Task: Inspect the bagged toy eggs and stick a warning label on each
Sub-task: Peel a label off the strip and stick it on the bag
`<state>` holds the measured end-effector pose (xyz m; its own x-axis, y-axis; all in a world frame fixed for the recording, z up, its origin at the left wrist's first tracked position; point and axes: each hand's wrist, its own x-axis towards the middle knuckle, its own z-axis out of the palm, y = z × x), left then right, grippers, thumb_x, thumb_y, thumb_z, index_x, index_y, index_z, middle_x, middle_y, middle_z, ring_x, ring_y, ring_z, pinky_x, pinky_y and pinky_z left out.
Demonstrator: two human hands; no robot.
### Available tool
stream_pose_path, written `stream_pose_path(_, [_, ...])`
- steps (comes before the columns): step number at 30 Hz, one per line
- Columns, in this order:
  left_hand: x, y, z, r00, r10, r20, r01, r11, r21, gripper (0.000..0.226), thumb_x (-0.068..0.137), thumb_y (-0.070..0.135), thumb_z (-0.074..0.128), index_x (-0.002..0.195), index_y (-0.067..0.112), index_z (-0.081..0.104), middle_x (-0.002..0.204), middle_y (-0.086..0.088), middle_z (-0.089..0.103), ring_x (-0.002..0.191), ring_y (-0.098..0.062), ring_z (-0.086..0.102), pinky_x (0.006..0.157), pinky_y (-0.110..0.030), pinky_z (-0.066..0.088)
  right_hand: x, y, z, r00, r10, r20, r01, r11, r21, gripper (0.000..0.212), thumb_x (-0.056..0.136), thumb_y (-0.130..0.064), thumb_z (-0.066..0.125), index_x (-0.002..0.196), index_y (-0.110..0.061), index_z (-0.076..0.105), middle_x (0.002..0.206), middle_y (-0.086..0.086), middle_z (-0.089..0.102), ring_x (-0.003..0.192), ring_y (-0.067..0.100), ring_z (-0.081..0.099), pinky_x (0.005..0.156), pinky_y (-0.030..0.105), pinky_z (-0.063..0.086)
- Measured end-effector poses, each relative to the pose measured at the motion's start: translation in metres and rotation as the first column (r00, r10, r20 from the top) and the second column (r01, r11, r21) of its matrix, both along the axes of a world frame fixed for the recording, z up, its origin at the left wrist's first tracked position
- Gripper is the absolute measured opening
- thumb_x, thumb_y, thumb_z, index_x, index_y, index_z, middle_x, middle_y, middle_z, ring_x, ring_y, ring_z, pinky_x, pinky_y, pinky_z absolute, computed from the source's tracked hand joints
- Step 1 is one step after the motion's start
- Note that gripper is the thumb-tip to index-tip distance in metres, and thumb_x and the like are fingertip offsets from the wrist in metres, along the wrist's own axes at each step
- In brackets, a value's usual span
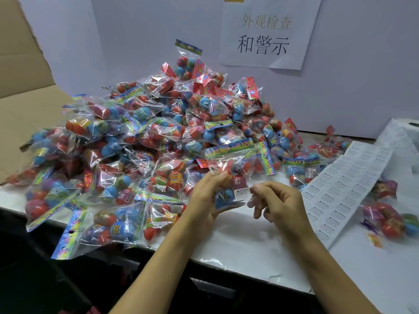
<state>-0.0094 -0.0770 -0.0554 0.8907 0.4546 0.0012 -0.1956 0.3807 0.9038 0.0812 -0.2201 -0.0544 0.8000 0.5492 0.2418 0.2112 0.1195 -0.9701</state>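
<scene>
A heap of bagged eggs (145, 141) is covering the worktop (238, 243). The left hand (205, 200) is gripping one bag (229, 184), whose white sticker (242, 193) is reading "WARNING" (finer print illegible). The right hand (278, 205), fingers curled, is pinching the bag's edge. The wall sign (269, 30) is reading 外观检查和警示; the label sheet (344, 189) is running off-frame.

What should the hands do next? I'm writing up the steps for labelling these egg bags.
Probably press the warning label flat with the right hand. The label already sits on the bag that the left hand holds, and the right fingertips are at its edge, so smoothing it down looks like the remaining step.
</scene>
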Motion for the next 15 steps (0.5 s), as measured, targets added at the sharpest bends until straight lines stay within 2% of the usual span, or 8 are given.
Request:
stream_pose_path(2, [0.0005, -0.0002, -0.0012, 1.000, 0.025, 0.002, -0.025, 1.000, -0.005, 0.057, 0.091, 0.037, 0.065, 0.124, -0.008, 0.058, 0.115, -0.029, 0.068, 0.102, -0.035, 0.071, 0.077, -0.037, 0.062, -0.0021, 0.0008, -0.0004, 1.000, 0.001, 0.030, 0.000, 1.000, -0.018, 0.024, 0.079, -0.041, 0.082, 0.076, -0.018, 0.076, 0.059, 0.008, 0.067, 0.049, 0.017, 0.058, 0.048, 0.014, 0.042])
stream_pose_path(3, [0.0005, 0.0000, -0.0010, 0.999, 0.036, -0.002, -0.036, 0.999, -0.007, 0.054, 0.093, 0.036, 0.063, 0.120, -0.010, 0.058, 0.113, -0.029, 0.068, 0.097, -0.031, 0.071, 0.072, -0.032, 0.061, -0.0029, 0.0012, -0.0002, 0.999, 0.001, 0.037, 0.000, 1.000, -0.027, 0.028, 0.076, -0.043, 0.082, 0.076, -0.015, 0.075, 0.059, 0.007, 0.066, 0.048, 0.016, 0.057, 0.050, 0.015, 0.043])
stream_pose_path(7, [0.0012, 0.0003, -0.0026, 0.998, 0.057, 0.009, -0.057, 0.998, 0.008, 0.043, 0.088, 0.039, 0.066, 0.107, 0.000, 0.064, 0.096, -0.016, 0.075, 0.082, -0.022, 0.074, 0.065, -0.028, 0.059, -0.0010, 0.0025, -0.0017, 0.999, 0.009, 0.044, -0.007, 1.000, -0.028, 0.015, 0.087, -0.020, 0.077, 0.078, -0.008, 0.075, 0.062, 0.010, 0.068, 0.045, 0.017, 0.057, 0.048, 0.015, 0.043])
stream_pose_path(11, [0.0022, 0.0001, -0.0033, 0.998, 0.068, 0.001, -0.068, 0.998, 0.000, 0.030, 0.086, 0.038, 0.071, 0.096, 0.010, 0.070, 0.093, -0.013, 0.075, 0.083, -0.025, 0.074, 0.066, -0.033, 0.061, 0.0009, 0.0007, -0.0030, 1.000, -0.009, 0.007, 0.010, 1.000, -0.021, 0.017, 0.096, -0.007, 0.065, 0.081, -0.007, 0.074, 0.063, 0.012, 0.070, 0.048, 0.019, 0.060, 0.045, 0.014, 0.039])
stream_pose_path(13, [0.0033, 0.0011, -0.0052, 0.998, 0.055, 0.002, -0.055, 0.998, 0.001, 0.027, 0.085, 0.035, 0.079, 0.100, 0.013, 0.072, 0.099, -0.013, 0.076, 0.091, -0.029, 0.074, 0.079, -0.046, 0.063, 0.0009, 0.0006, -0.0022, 0.999, -0.027, -0.018, 0.027, 1.000, 0.006, 0.020, 0.095, -0.014, 0.064, 0.078, -0.009, 0.071, 0.062, 0.007, 0.067, 0.054, 0.019, 0.060, 0.045, 0.015, 0.038])
stream_pose_path(15, [0.0030, 0.0018, -0.0068, 0.999, 0.027, 0.023, -0.028, 0.999, 0.017, 0.033, 0.084, 0.028, 0.077, 0.113, 0.014, 0.072, 0.107, -0.015, 0.076, 0.099, -0.032, 0.074, 0.088, -0.049, 0.060, -0.0008, 0.0011, 0.0012, 0.998, -0.053, -0.015, 0.054, 0.998, 0.045, 0.022, 0.093, -0.030, 0.069, 0.080, -0.012, 0.070, 0.067, 0.002, 0.067, 0.058, 0.016, 0.059, 0.049, 0.014, 0.041])
